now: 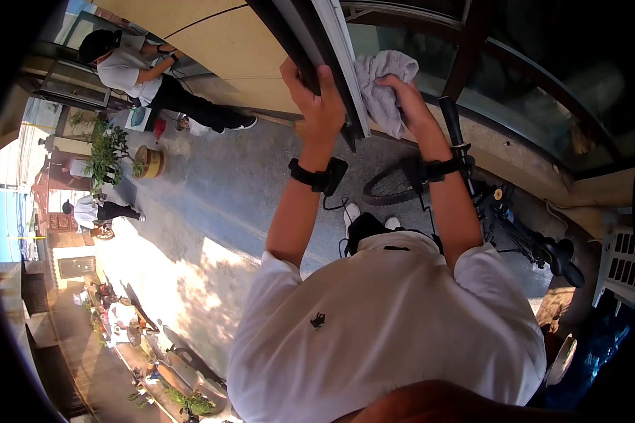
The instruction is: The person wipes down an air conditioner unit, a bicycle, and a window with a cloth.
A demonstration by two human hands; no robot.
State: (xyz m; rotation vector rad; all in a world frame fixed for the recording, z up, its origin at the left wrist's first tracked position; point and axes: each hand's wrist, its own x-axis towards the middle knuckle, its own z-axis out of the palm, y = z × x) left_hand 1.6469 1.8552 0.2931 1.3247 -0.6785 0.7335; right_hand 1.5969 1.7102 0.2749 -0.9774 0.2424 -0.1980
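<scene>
The left hand (319, 109) has its grip wrapped round the dark edge of the frame (341, 60), apparently steadying it, while the right hand (410, 102) holds a bunched cloth (378, 102) at the frame's pale side, against it or just beside it. The work looks under way rather than finished; how much of the frame is done and how much is left, I cannot tell
</scene>
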